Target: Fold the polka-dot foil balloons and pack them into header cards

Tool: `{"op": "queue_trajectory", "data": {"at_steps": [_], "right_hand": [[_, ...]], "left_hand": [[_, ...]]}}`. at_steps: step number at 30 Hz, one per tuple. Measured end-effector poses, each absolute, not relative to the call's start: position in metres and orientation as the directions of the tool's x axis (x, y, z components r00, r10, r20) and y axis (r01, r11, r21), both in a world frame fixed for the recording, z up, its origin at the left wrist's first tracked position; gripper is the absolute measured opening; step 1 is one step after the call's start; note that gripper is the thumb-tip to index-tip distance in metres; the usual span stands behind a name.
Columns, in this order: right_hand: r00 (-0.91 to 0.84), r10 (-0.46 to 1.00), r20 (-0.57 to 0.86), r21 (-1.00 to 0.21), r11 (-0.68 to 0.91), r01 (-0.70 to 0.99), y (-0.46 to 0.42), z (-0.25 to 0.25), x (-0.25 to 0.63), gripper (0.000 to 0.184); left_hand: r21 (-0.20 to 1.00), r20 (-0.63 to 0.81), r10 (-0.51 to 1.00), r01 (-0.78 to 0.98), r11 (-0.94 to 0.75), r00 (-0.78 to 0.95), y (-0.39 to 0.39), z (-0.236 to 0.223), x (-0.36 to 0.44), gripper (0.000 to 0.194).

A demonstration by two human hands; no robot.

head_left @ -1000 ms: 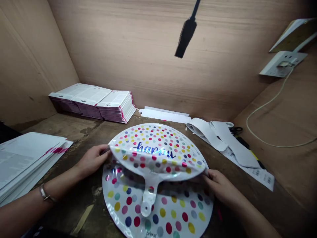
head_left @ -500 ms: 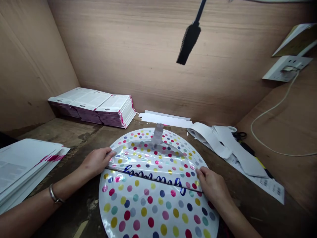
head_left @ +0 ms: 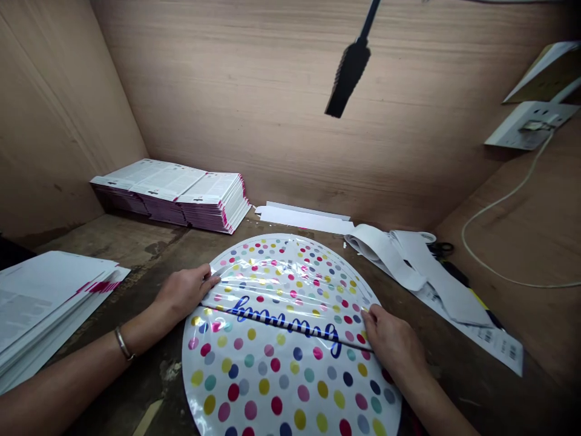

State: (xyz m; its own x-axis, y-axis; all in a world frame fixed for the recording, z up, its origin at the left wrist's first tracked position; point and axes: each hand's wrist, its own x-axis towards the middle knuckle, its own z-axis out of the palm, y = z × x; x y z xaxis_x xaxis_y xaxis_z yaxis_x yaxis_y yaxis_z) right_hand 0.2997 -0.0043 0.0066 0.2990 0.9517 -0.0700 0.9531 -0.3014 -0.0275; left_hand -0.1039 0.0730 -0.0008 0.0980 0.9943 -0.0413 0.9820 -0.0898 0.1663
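Note:
A flat foil balloon (head_left: 290,290), white with coloured dots and blue lettering upside down, lies folded over on itself. Under it and nearer me spreads the dotted face of another flat round foil balloon (head_left: 285,384); more thin edges show at the far rim. At the left end of the fold, my left hand (head_left: 184,293) is closed, thumb and fingers pinching the balloon's edge. My right hand (head_left: 394,339) grips the right end of the same fold, thumb on top and most fingers hidden. The balloon's tail is not visible.
Printed cards are stacked at the back left (head_left: 181,184), with another card pile (head_left: 54,297) by my left arm. White strips (head_left: 304,217) lie along the back wall. A label roll (head_left: 385,257), black scissors (head_left: 442,248) and a yellow-black cutter (head_left: 483,306) lie right. A black connector (head_left: 348,75) hangs above.
The front part of the top balloon has been folded away from me, so its lettering now reads upside down. Its tail flipped to the far side and dropped from sight. Both hands still grip it.

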Motion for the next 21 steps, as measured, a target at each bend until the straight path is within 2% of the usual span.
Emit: {"op": "queue_trajectory", "data": {"at_steps": [3,6,8,10,12,13,15,16,17,19,21], "right_hand": [[0.292,0.955,-0.056,-0.008,-0.292,0.956,-0.007,0.005,0.297,0.037],[0.281,0.958,-0.049,0.011,-0.281,0.960,-0.008,0.004,0.298,0.038],[0.275,0.960,-0.051,0.027,-0.274,0.961,-0.007,0.006,0.300,0.040],[0.273,0.960,-0.057,0.045,-0.271,0.961,-0.009,0.010,0.297,0.041],[0.234,0.972,-0.009,0.063,-0.233,0.970,-0.015,0.013,0.283,0.040],[0.166,0.986,0.027,0.061,-0.168,0.984,-0.021,0.013,0.271,0.039],[-0.072,0.994,0.076,0.022,0.071,0.997,-0.034,0.011,0.241,0.044],[-0.241,0.970,0.036,-0.037,0.242,0.969,-0.042,0.009,0.228,0.050],[-0.353,0.935,-0.017,-0.105,0.350,0.931,-0.049,0.006,0.217,0.057],[-0.432,0.894,-0.118,-0.207,0.403,0.891,-0.061,-0.001,0.215,0.067],[-0.341,0.921,-0.188,-0.222,0.299,0.928,-0.071,-0.007,0.240,0.067]], "left_hand": [[0.075,-0.034,0.998,0.996,-0.054,0.057,0.068,0.008,-0.098,0.033],[-0.023,0.145,0.978,0.988,-0.150,0.152,0.052,0.018,-0.069,0.038],[0.037,0.177,0.914,0.925,-0.377,0.366,0.033,0.018,-0.039,0.049],[0.176,0.068,0.774,0.756,-0.631,0.630,0.014,0.012,-0.013,0.054],[0.274,-0.017,0.658,0.637,-0.721,0.752,-0.001,0.003,0.003,0.057],[0.293,-0.041,0.636,0.617,-0.730,0.771,-0.006,-0.001,0.007,0.058],[0.288,-0.053,0.639,0.624,-0.726,0.768,-0.011,-0.008,0.008,0.059],[0.278,-0.048,0.643,0.628,-0.726,0.764,-0.011,-0.010,0.007,0.060],[0.270,-0.043,0.642,0.628,-0.730,0.765,-0.010,-0.011,0.005,0.059],[0.260,-0.035,0.639,0.624,-0.737,0.769,-0.007,-0.012,0.001,0.058],[0.261,-0.041,0.640,0.627,-0.734,0.767,-0.005,-0.011,-0.001,0.057]]}}
